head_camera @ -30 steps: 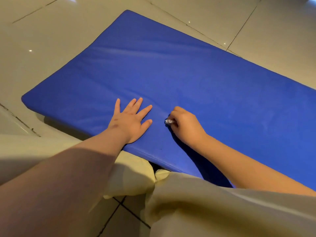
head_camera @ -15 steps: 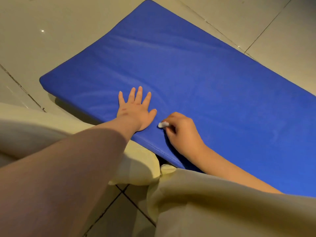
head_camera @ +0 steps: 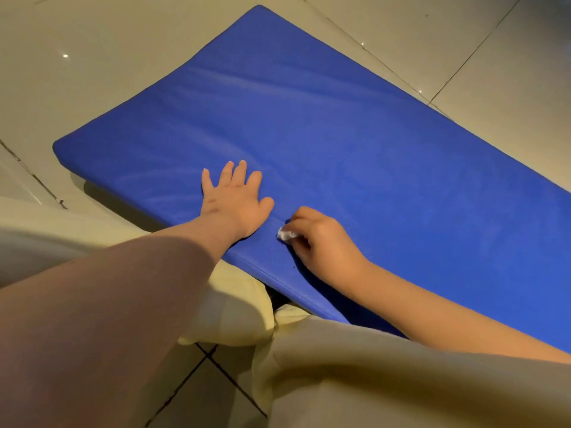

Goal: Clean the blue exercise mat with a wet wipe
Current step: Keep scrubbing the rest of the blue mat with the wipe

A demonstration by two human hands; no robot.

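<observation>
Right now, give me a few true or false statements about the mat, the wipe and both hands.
1. The left hand rests flat on the blue mat. True.
2. The right hand is empty. False: it pinches a small wadded wipe.
3. The mat lies on carpet. False: it lies on a tiled floor.
4. Both hands are close to the mat's near edge. True.

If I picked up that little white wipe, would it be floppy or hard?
Probably floppy and squishy: the wipe is scrunched into a small wad, pinched by the right hand. It is likely very light, since it looks so small. It probably wouldn't roll far, because the wad looks lumpy, not round.
</observation>
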